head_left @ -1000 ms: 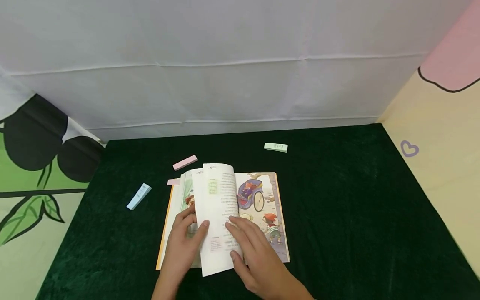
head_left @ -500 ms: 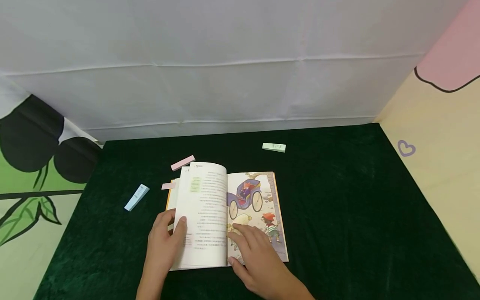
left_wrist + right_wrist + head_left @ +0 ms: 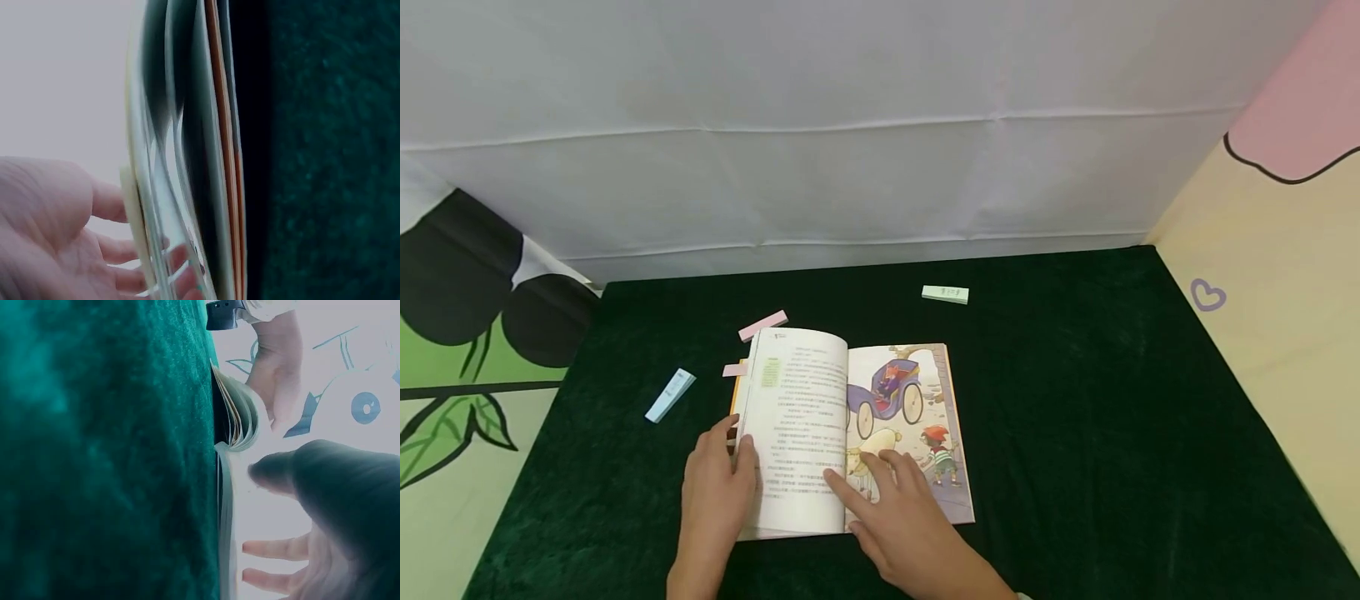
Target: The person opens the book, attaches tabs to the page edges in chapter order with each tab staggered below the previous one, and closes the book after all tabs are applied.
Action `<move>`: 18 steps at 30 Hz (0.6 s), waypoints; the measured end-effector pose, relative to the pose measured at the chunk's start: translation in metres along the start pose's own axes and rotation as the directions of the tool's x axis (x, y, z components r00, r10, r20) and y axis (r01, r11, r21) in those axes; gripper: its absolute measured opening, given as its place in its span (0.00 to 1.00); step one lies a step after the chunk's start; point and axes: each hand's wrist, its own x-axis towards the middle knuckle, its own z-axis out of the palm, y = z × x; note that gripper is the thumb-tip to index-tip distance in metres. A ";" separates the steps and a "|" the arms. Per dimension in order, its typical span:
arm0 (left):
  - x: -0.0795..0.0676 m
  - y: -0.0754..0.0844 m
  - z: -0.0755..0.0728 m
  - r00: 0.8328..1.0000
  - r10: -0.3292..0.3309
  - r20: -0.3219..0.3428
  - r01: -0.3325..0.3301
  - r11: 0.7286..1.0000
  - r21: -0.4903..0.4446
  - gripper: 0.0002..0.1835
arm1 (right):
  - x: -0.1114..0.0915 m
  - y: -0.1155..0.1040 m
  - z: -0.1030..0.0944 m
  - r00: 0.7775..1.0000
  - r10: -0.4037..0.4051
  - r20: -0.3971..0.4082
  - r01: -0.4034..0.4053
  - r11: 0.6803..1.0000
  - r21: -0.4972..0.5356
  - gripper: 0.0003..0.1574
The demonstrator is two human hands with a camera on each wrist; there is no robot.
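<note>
An open picture book (image 3: 801, 392) lies on the table, a text page on the left and a coloured carriage picture (image 3: 891, 392) on the right. At the left page's outer edge, my left hand (image 3: 715, 487) has its thumb on top of the page and its fingers at the edge. In the left wrist view, fingertips of the left hand (image 3: 56, 231) reach in among the curved page edges (image 3: 140, 187). My right hand (image 3: 902, 512) rests with spread fingers across the lower right page, its index fingertip by the fold. A pink tab (image 3: 734, 369) sticks out at the book's left.
A pink strip pad (image 3: 763, 325) lies just behind the book's top left corner. Further left is a light blue strip pad (image 3: 670, 396), and a green one (image 3: 945, 293) with writing lies behind. Dark green cloth (image 3: 1075, 400) covers the table; a white curtain (image 3: 850, 183) hangs behind.
The left hand has moved left with the turning pages, laying them over onto the left side. The carriage picture is more exposed. The right hand's index finger has shifted toward the fold.
</note>
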 end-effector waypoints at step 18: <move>-0.018 0.014 0.018 0.915 0.388 0.110 -0.403 0.890 0.211 0.33 | 0.011 -0.002 0.004 0.995 0.087 -0.050 -0.090 0.994 -0.065 0.47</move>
